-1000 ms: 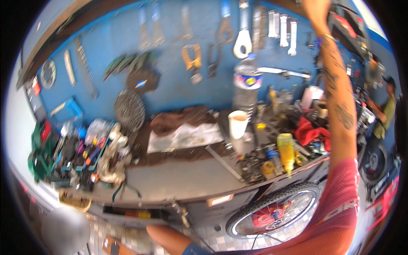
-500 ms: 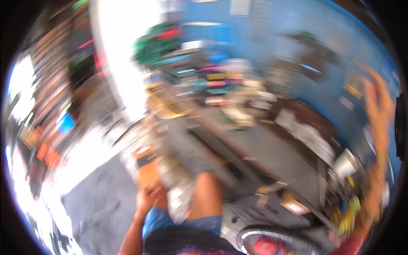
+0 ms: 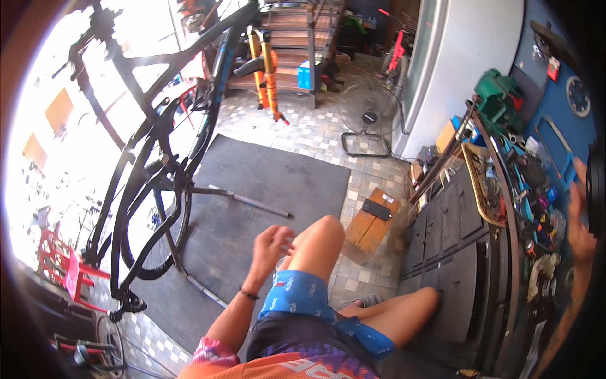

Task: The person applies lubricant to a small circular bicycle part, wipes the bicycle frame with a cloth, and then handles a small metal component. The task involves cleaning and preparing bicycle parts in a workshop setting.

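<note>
My left hand [image 3: 273, 245], with a dark band at the wrist, hovers over my bent knee. Its fingers are loosely bent and slightly blurred; I see nothing in them. At the far right edge my right hand [image 3: 578, 221] is raised with fingers stretched upward, beside the tool-covered workbench. A dark shape at the rim hides part of it. On the left, a black bicycle frame [image 3: 165, 120] stands held up above the floor mat [image 3: 252, 170]. An orange suspension fork [image 3: 270, 76] hangs at its far end.
A low wooden stool [image 3: 366, 235] bears a flat black object [image 3: 377, 210]. Dark drawers [image 3: 435, 234] run along the right, with a yellow-rimmed tray [image 3: 483, 189] of small parts on top. A standing fan [image 3: 369, 118] is farther back. Grey stand legs [image 3: 249, 201] cross the mat. A red chair [image 3: 74, 275] stands left.
My view has swung left, from the workbench and blue wall to the bicycle and mat. The left hand no longer lies near the wooden stool in view; the right stays raised at the right edge.
</note>
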`<state>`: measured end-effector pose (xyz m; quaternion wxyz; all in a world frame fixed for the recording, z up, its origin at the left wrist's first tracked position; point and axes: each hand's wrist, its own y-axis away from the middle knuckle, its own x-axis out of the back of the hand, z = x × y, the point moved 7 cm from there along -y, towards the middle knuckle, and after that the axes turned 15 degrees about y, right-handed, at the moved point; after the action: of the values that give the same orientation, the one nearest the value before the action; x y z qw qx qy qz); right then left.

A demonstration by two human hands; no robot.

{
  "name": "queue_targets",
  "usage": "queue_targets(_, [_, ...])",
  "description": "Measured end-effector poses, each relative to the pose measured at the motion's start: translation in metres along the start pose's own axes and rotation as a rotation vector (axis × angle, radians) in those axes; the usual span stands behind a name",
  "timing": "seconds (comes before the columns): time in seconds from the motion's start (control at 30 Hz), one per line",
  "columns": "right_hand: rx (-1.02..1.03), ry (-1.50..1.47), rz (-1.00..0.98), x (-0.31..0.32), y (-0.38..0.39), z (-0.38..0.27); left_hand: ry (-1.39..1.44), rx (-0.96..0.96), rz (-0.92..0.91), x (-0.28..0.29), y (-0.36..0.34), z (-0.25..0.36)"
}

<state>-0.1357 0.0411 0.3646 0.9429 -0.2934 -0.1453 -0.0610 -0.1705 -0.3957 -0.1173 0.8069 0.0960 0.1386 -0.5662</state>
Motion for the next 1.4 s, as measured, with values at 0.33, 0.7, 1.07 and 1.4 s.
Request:
queue_targets(0.33, [-0.188, -0.528, 0.273, -0.106, -0.14, -0.121, -0.171, -0.171, 0.225, 0.164, 0.02, 0.001])
queue_targets(0.7, [-1.229, -0.816, 0.006, -0.021, 0.114, -0.327, 0.554, 0.563, -0.554, -0.167, 0.065, -0.104])
queue_targets(1.07, [-1.814, 0.955, -0.151, 0.406, 0.289, -0.189, -0.016, 1.001, -0.919, -0.241, 0.121, -0.16])
queue_targets(1.4, [-2.034, 1.478, -1.518, 0.696, 0.519, -0.169, 0.035, 0.925, -0.954, -0.293, 0.069, -0.202])
